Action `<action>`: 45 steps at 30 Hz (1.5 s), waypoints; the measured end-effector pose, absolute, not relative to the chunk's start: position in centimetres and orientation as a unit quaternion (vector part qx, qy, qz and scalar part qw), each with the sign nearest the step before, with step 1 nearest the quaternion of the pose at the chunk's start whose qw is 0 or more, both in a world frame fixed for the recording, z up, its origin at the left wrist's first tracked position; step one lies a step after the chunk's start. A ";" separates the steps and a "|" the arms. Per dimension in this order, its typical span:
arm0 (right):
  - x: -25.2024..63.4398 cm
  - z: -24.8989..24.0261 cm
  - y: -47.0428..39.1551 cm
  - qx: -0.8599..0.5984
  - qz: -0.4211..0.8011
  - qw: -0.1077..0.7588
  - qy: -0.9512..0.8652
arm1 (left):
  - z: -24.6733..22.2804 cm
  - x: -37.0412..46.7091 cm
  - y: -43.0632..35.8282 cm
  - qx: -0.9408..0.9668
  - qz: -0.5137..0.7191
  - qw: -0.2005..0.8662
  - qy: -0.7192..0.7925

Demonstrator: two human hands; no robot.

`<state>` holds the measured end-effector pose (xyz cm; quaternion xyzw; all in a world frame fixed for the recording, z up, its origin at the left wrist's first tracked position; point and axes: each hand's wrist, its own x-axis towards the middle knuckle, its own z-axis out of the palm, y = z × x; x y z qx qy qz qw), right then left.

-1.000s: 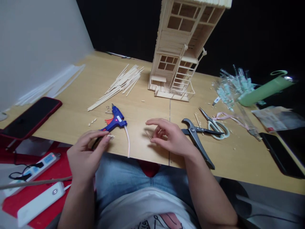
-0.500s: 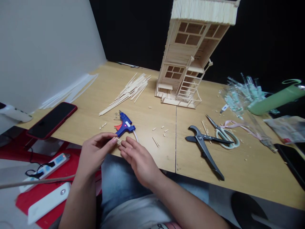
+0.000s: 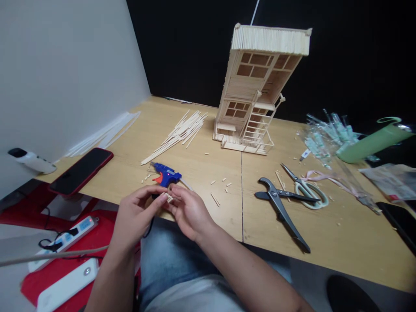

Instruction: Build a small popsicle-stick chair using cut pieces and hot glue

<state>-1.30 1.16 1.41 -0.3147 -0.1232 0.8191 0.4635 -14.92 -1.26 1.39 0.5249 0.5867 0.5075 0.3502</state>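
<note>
From afar I see the left hand pinching the wooden piece near the table edge; the right hand is half-curled beside, its hold I cannot tell; short sticks occupy room before the pliers

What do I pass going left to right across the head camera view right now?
White handheld device → red-cased phone → left hand → right hand → dark metal cutters → green bottle.
</note>
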 end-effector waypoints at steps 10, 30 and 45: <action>-1.5 1.5 1.8 -0.325 0.836 0.417 -0.150 | 0.5 -16.5 -1.0 0.459 0.554 0.340 0.606; -1.5 1.4 1.6 -0.324 0.827 0.436 -0.148 | 0.9 -16.4 -0.2 0.278 0.639 0.533 0.480; -1.5 2.9 0.1 -0.357 0.756 0.476 -0.273 | 3.3 -15.9 -2.9 0.410 0.688 0.487 0.349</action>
